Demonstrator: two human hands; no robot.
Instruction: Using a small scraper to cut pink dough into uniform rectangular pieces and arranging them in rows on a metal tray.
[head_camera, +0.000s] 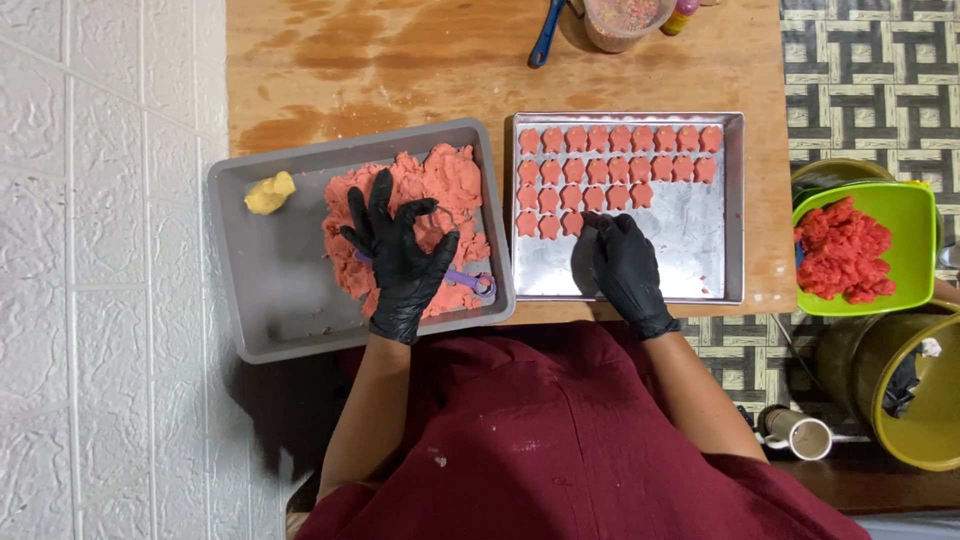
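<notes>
Left hand, black-gloved, fingers spread flat on the pink dough mass in the grey tray; a purple cutter lies under its palm side, one yellow lump well to its left; right hand, fingers together, tips touching a cut piece in the metal baking tray on the counter; cut pieces number about twenty-five in four rows, the last barely begun; roughly half the tray remains bare; much dough remains uncut.
</notes>
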